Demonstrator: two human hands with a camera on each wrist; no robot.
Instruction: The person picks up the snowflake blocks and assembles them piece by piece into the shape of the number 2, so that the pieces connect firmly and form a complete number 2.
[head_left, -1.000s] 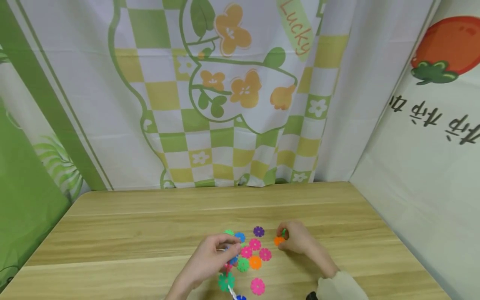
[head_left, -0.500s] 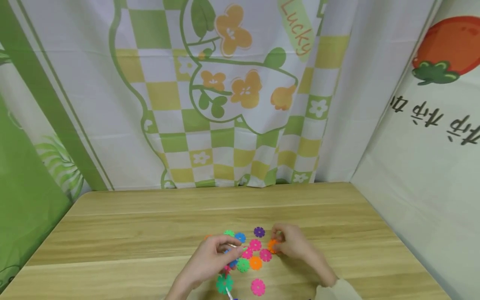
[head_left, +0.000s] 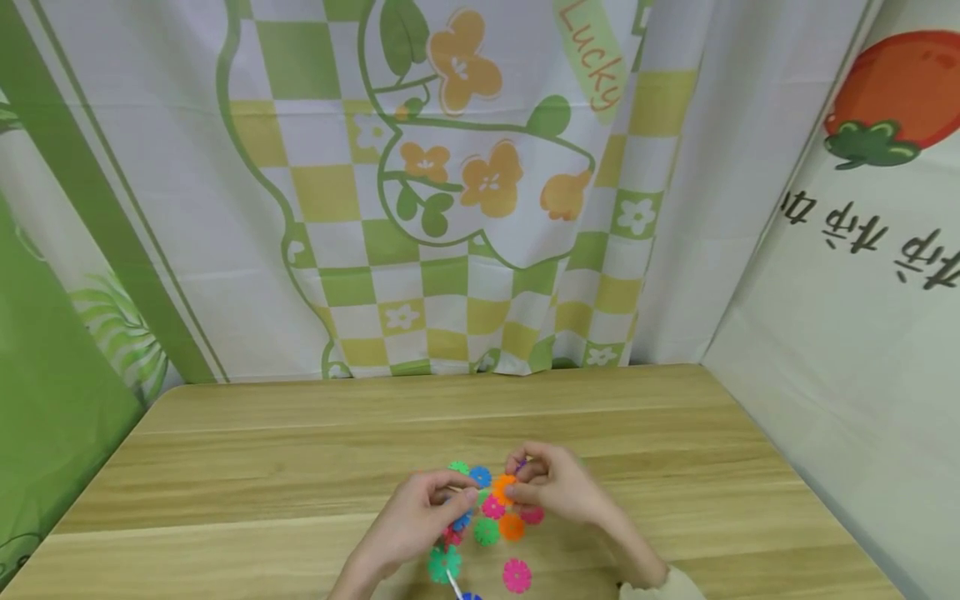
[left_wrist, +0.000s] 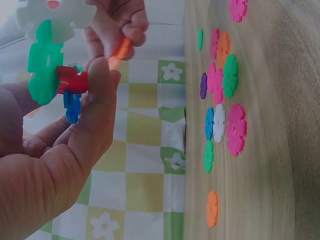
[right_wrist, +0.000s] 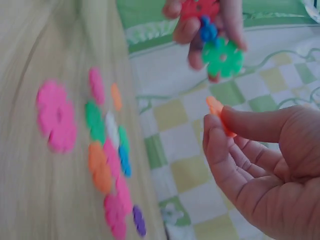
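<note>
In my left hand [head_left: 420,518] I hold a chain of notched plastic snowflake discs. A white disc [left_wrist: 55,20], a green one [left_wrist: 44,75], a red one [left_wrist: 73,81] and a blue one [left_wrist: 72,107] show in the left wrist view; another green disc [right_wrist: 223,58] sticks out at the chain's end in the right wrist view. My right hand [head_left: 561,485] pinches a loose orange disc [head_left: 502,489] between thumb and index finger, raised over the table. A small gap separates this disc from the green end of the chain. My left fingers partly hide the chain's middle.
Loose discs lie flat on the wooden table [head_left: 300,467] beneath my hands: a near pink disc [head_left: 517,575], an orange disc [head_left: 512,527], a green disc [head_left: 486,531], a blue disc [head_left: 480,476] and several more. A patterned curtain [head_left: 465,292] hangs behind the table.
My right hand has moved left from the right of the disc group, bringing the orange disc close to my left hand. The left hand stays nearly in place; the chain's lower end swings slightly left.
</note>
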